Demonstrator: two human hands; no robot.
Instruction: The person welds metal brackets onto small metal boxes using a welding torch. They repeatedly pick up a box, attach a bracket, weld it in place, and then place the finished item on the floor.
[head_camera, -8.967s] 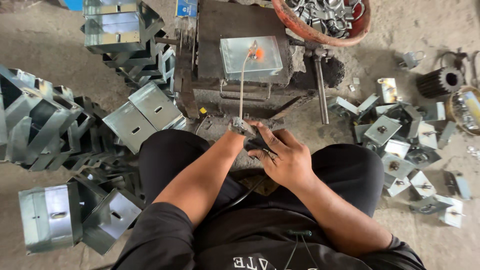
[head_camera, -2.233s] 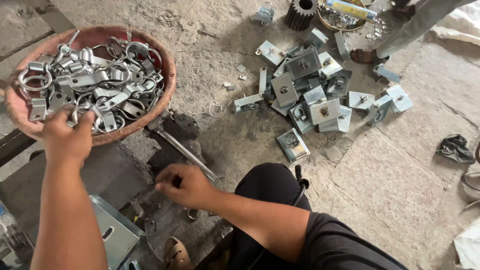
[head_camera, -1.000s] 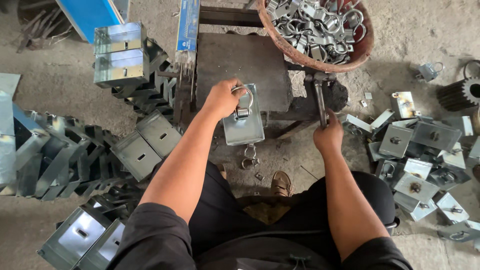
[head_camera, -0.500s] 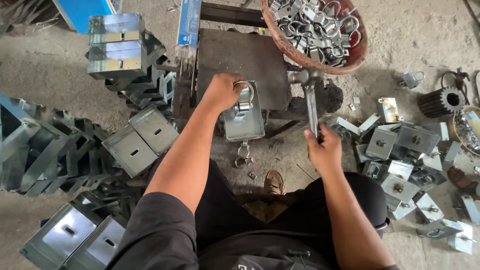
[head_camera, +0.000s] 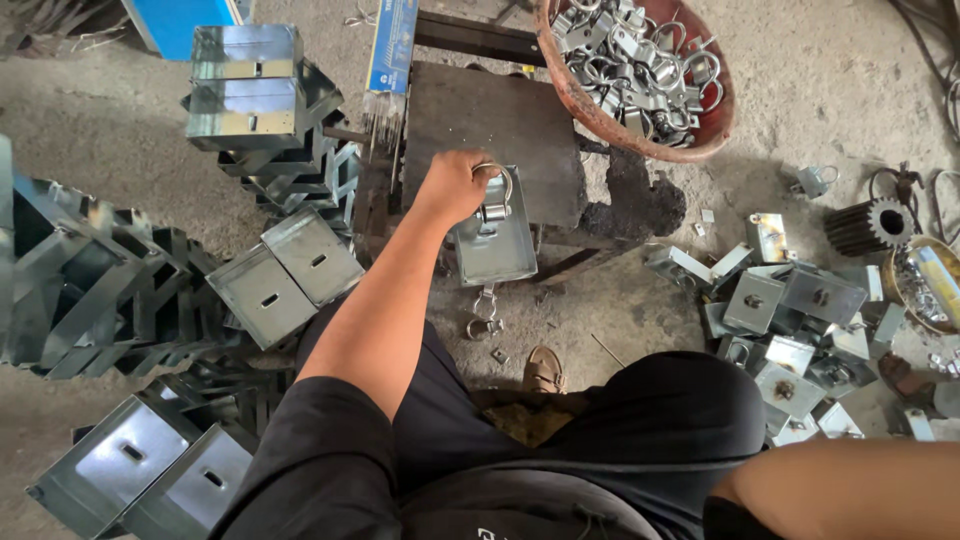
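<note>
Left hand at frame centre gripping a ring clip on a metal plate, dark block beneath, right hand out of view, red bowl upper right

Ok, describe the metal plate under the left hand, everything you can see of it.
The metal plate is a shiny grey rectangle of folded sheet steel, it seems, lying flat at the front edge of the dark work block and overhanging it. A ring clasp sits on its upper part; the left hand grips that ring and rests on the plate's top edge. A second ring hangs below its lower edge.
</note>
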